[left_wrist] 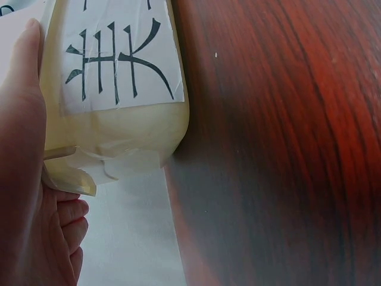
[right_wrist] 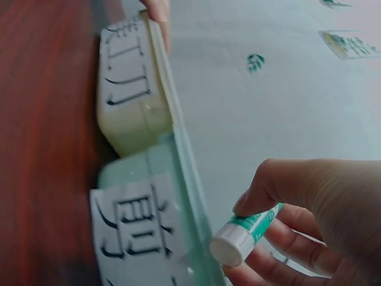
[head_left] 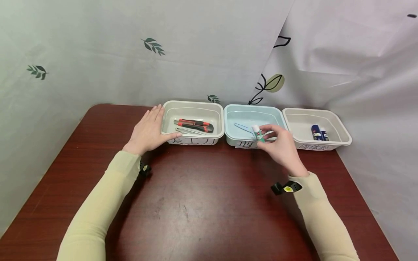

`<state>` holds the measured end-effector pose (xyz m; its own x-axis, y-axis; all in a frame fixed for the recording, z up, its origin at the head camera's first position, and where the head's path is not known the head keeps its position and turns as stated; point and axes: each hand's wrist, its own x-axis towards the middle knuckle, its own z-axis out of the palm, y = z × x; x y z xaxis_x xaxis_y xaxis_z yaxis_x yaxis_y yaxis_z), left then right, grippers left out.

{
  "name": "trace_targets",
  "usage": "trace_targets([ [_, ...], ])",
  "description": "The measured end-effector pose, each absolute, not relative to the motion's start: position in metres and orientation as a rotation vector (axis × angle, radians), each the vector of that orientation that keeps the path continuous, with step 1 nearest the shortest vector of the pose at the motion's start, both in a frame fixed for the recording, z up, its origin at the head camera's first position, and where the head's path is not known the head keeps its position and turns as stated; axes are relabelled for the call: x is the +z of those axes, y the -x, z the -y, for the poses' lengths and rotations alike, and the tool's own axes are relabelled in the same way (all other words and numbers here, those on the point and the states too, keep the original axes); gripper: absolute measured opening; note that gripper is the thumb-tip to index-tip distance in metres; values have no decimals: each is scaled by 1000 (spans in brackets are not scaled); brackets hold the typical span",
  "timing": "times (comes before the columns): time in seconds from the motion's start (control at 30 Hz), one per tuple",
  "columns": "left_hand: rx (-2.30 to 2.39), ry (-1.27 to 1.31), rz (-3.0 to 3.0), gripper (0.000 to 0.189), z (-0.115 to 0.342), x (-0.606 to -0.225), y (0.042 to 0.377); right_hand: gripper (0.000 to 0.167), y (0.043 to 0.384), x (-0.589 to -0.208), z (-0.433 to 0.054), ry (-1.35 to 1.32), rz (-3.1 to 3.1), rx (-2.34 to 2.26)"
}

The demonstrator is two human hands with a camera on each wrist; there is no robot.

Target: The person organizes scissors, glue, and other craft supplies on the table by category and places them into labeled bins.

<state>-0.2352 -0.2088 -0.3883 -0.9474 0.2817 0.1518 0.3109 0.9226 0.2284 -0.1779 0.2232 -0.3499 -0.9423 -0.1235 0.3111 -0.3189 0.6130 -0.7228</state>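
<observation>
My right hand (head_left: 277, 145) pinches a small glue stick (head_left: 259, 133) with a white cap and green label between thumb and fingers. It holds the glue stick over the front rim of the light-blue bin (head_left: 230, 135), where a slim light-blue tool (head_left: 243, 127) lies, partly hidden. In the right wrist view the white end of the glue stick (right_wrist: 229, 245) points toward the camera. My left hand (head_left: 148, 130) rests at the left corner of the cream bin (head_left: 166, 127), fingers straight along its side and thumb on its front rim. Red-and-black utility knives (head_left: 196, 125) and a grey one (head_left: 189, 131) lie inside.
At the right end of the row stands another cream bin (head_left: 294, 117), holding two dark-blue glue sticks (head_left: 316, 132). Handwritten paper labels (right_wrist: 134, 223) are stuck on the bins' fronts. All three bins line the back edge of a dark red wooden table (head_left: 196, 203), against a patterned cloth backdrop (head_left: 196, 47).
</observation>
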Motion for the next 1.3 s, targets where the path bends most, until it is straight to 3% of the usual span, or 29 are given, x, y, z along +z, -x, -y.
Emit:
trace_targets([
  [0.9,-388,464,2984,124,208,-386,233,42,206,-285,-300,60,2482,1177],
  [1.3,-387,465,2977,124,209,-387,234,48,224,-282,-343,229,2525,1134],
])
